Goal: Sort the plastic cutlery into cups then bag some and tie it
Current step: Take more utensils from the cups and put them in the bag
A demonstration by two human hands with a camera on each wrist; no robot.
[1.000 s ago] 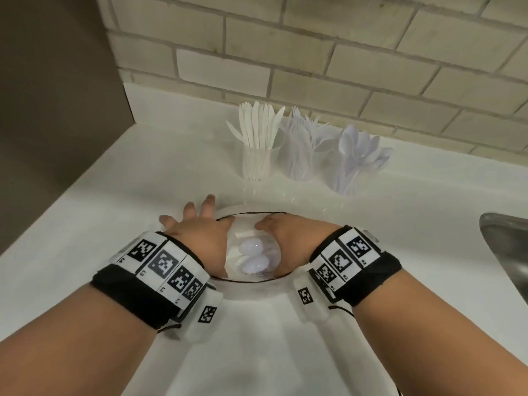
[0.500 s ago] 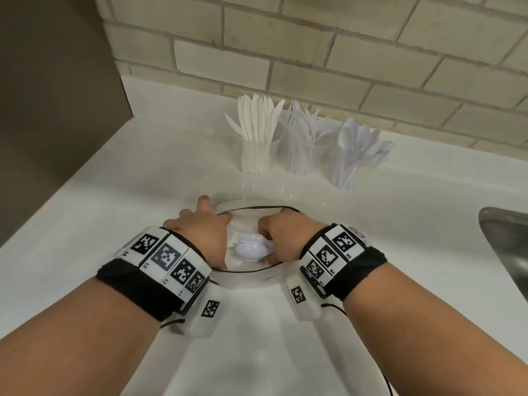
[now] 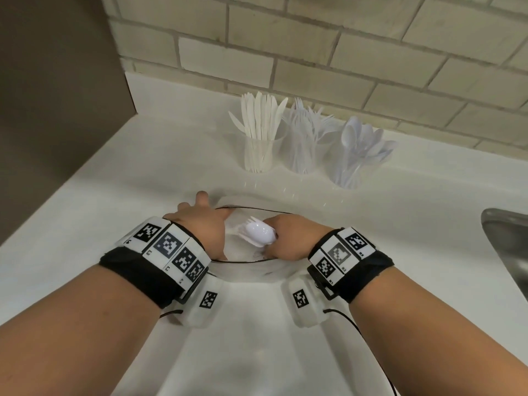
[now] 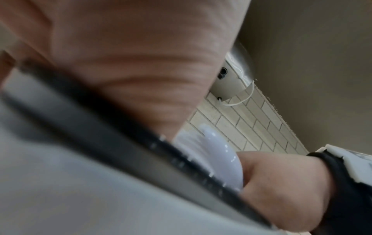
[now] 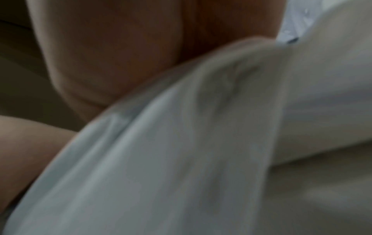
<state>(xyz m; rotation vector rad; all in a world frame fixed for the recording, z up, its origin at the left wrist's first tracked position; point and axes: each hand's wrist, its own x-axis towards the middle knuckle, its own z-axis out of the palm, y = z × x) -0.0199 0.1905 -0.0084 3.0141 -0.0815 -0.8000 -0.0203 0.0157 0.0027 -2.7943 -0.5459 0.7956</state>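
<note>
Since half a second ago we see the white plastic spoons (image 3: 258, 234) raised higher at the clear bag's (image 3: 251, 271) mouth. Right hand (image 3: 291, 238) grips them, fingers curled (fork tines show behind). Left hand (image 3: 204, 228) holds the bag rim; its curl is hidden.

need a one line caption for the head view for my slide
Right hand pushes white plastic spoons into a clear plastic bag held open by the left hand, three sorted cutlery cups behind.

I see white plastic spoons and forks (image 3: 257, 234) bunched at the clear plastic bag's (image 3: 251, 270) open mouth. At twelve o'clock stand three clear cups: knives (image 3: 258, 132), forks (image 3: 307, 135), spoons (image 3: 361, 147).
</note>
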